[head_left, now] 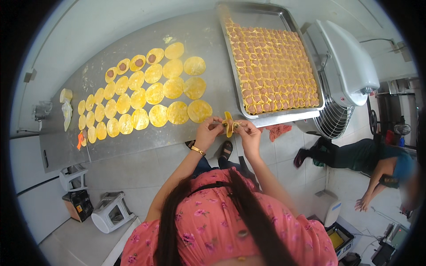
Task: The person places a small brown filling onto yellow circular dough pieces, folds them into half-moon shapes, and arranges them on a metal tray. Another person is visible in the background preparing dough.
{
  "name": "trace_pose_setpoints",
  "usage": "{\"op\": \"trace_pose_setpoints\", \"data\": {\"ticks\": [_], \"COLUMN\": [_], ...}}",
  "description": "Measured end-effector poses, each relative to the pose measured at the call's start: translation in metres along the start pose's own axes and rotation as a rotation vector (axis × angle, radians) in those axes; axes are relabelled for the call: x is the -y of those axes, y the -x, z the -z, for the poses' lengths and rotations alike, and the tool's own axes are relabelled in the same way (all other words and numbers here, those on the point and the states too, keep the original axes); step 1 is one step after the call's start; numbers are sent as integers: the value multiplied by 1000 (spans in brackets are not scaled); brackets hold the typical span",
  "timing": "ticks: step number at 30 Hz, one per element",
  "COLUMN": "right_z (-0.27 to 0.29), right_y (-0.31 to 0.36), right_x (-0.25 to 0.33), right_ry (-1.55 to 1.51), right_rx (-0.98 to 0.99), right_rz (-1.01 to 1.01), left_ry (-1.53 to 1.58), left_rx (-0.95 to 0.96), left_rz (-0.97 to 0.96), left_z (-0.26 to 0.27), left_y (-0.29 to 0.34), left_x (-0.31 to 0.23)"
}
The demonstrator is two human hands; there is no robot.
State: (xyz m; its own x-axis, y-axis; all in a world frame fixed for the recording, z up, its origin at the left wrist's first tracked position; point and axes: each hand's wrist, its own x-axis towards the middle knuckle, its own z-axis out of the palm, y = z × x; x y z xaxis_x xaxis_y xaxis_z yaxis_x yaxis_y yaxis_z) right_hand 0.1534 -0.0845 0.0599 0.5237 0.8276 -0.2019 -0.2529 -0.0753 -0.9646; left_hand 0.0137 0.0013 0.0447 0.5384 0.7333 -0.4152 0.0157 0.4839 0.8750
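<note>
Between my two hands, just off the near edge of the steel table, is a yellow round dumpling wrapper folded up around some filling. My left hand pinches its left side with the fingertips. On its right side, my right hand pinches it too. Rows of flat yellow wrappers lie on the table to the left. Several in the far row carry a lump of brown-pink filling. At the right, a large metal tray holds tightly packed rows of open-topped dumplings.
A white stand mixer with a wire guard stands right of the tray. At the table's left end are a white plastic bag and an orange item. Stools stand on the floor at left. Another person is at the right.
</note>
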Motion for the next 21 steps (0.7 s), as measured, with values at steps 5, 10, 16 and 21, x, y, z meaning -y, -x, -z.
{"op": "trace_pose_setpoints", "data": {"ticks": [5, 10, 16, 21], "right_z": [-17, -5, 5, -4], "right_y": [7, -6, -17, -19], "right_x": [15, 4, -10, -10], "right_ry": [-114, -42, 294, 422], "right_rx": [96, 79, 115, 129], "right_rz": [77, 7, -80, 211], "left_ry": [162, 246, -182, -510], "left_rx": [-81, -12, 5, 4], "left_rz": [-21, -121, -153, -414], "left_z": [-8, -3, 15, 19], "left_y": [2, 11, 0, -11], "left_x": [-13, -20, -15, -5]}}
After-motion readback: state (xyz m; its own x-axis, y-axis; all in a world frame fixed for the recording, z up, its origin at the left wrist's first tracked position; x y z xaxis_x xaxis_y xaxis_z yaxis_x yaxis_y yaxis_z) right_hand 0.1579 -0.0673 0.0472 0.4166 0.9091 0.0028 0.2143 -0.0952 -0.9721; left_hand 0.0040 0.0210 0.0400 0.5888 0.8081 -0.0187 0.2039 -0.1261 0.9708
